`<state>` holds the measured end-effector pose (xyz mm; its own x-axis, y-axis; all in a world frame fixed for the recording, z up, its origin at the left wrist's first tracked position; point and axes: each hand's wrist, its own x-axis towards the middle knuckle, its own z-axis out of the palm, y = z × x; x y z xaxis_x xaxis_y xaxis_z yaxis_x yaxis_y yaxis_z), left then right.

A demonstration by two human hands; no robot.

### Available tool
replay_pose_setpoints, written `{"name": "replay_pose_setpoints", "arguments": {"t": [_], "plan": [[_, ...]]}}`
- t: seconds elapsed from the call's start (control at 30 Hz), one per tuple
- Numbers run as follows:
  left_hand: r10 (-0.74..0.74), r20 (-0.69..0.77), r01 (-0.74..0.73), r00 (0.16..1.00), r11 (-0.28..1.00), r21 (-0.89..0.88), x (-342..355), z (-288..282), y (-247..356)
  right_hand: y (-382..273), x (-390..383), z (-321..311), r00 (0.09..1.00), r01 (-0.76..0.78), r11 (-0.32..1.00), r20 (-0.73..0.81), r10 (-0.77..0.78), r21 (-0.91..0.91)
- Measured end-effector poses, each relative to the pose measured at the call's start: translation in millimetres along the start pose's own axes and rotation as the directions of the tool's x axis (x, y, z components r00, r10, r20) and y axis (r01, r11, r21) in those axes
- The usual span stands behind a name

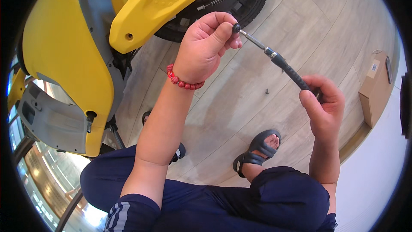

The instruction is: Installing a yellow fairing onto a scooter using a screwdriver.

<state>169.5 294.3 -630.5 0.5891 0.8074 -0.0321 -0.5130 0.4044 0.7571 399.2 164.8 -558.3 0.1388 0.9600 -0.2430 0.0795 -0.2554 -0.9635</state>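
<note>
My left hand (210,45), with a red bead bracelet at the wrist, pinches a small black round-headed screw (236,28) between thumb and forefinger; its shank is hidden. The metal tip of a screwdriver (285,65) meets the screw's head. My right hand (324,103) is closed round the end of the screwdriver's black knurled handle, holding it slanted with the tip up to the left. Just beyond my left hand is the yellow swingarm cover (159,7) of a yellow scooter, with recessed bolt holes in it.
The scooter's yellow body (64,56) fills the left side, its black rear wheel (253,4) at the top. A loose dark screw (267,91) lies on the wood-look floor (214,112). At the right a cardboard box (374,88) stands by a white surface (373,167).
</note>
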Motion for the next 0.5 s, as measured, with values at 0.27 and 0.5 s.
{"name": "replay_pose_setpoints", "arguments": {"t": [0.27,0.5], "plan": [[-0.033,-0.046,0.034,0.998,0.999,0.014,-2.3,1.4,-3.8,-1.5,0.8,1.6,0.999,-0.039,0.999,-0.012,0.039,0.014],[-0.03,-0.015,0.031,0.999,0.994,0.105,0.9,-1.7,-3.5,-0.4,-1.4,2.3,1.0,-0.017,0.999,-0.021,0.016,-0.038]]}}
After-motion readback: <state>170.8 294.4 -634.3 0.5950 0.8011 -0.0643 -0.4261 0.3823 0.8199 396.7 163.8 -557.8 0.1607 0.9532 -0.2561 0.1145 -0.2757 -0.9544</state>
